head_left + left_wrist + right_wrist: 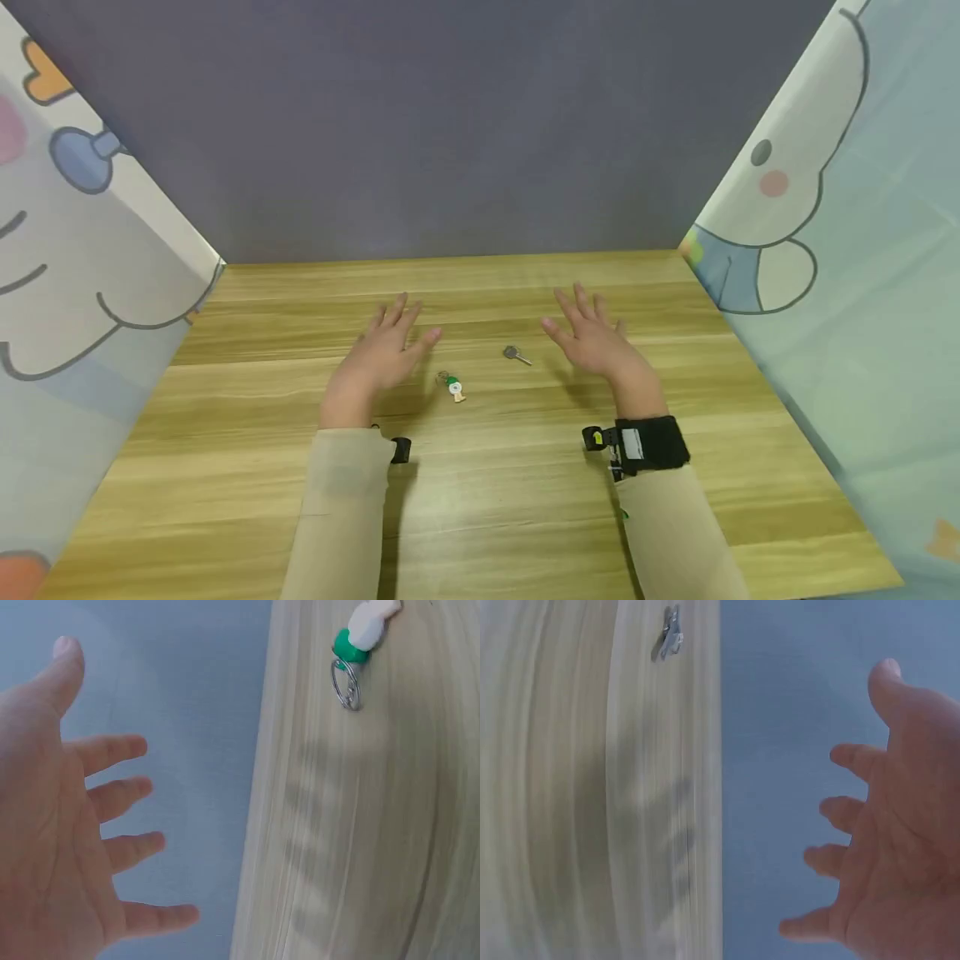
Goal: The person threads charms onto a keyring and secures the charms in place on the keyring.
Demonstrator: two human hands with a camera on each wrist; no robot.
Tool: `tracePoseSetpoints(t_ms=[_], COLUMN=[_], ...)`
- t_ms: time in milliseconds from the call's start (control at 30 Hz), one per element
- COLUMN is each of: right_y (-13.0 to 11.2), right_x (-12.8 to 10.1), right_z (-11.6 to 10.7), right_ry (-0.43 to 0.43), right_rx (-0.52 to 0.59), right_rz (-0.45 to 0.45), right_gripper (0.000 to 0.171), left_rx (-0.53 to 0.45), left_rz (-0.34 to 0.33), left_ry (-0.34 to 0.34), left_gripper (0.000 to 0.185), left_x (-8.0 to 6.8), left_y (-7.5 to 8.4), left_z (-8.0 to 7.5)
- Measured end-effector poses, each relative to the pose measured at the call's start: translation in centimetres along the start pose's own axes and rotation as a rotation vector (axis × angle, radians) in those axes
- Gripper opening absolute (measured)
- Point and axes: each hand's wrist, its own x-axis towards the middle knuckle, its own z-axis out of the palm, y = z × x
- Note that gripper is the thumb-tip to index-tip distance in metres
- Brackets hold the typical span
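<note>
Both hands hover over a wooden table [480, 500], fingers spread and holding nothing. My left hand [386, 354] is left of a small keyring [452, 387] with a metal ring and a green and white tag, seen again in the left wrist view as keyring [354, 652]. My right hand [596, 342] is right of a loose silver key [514, 355], which shows blurred in the right wrist view as key [669, 634]. The left hand [67, 825] and right hand [889, 840] show open palms, touching nothing.
A dark grey wall [420, 125] closes the back of the table. Cartoon-printed cloth panels stand at the left [75, 275] and right [847, 275] sides. A black wrist strap [648, 446] sits on the right forearm.
</note>
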Motion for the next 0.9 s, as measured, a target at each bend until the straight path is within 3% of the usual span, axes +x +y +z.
tracePoseSetpoints(t_ms=[167,300,500,667,900], right_y=[0.1,-0.3,-1.0,-1.7,-1.7], right_x=[1.9,3.5,5.1,5.8,6.2], right_z=[0.2,0.8,1.9,2.8,3.5], right_ry=[-0.05,-0.139,-0.242,-0.268,-0.252], right_rx=[-0.002,0.013,-0.023,-0.059,-0.057], right_rz=[-0.098,-0.195,-0.23,-0.26,-0.271], right_gripper=[0.083,0.071,0.053,0.042,0.021], left_rx=[0.0,-0.008,-0.004,-0.028,-0.099], left_rz=[0.029,0.096,0.179,0.193,0.2], left_ry=[-0.062,-0.124,-0.186,-0.229,-0.315], left_gripper=[0.073,0.057,0.039,0.034,0.042], left_x=[0.7,1.3,2.3,3.1,3.6], left_y=[-0.1,0.0,0.0,-0.6,-1.2], left_z=[0.1,0.6,1.7,2.4,2.9])
